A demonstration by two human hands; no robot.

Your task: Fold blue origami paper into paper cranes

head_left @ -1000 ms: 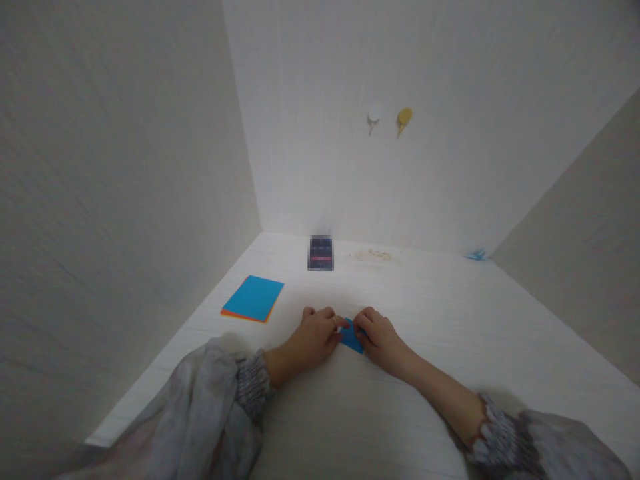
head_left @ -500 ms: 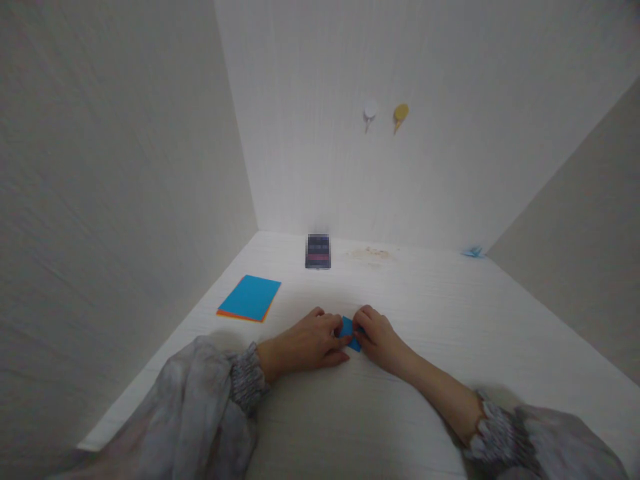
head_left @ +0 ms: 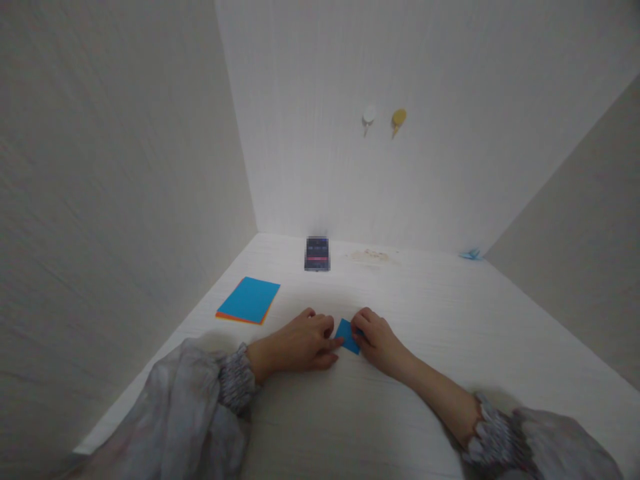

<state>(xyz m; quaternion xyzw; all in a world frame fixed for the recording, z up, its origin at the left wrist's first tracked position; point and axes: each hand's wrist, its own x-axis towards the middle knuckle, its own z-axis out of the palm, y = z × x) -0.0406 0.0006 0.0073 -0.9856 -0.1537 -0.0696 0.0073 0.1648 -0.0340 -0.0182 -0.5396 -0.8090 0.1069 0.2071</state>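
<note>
One blue paper (head_left: pixel 347 335) is lying near the desk's (head_left: pixel 430 293) middle, the right hand (head_left: pixel 379 341) pinching it, the left hand (head_left: pixel 303 343), loosely spread, touching it; coloured sheets (head_left: pixel 249 300) are resting near the left edge, a dark object (head_left: pixel 317 254) near the back.

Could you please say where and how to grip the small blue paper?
Probably pinch the small blue paper by its near corner, from the person's side: that pointed corner looks uncovered, between the left hand and the right hand.
</note>
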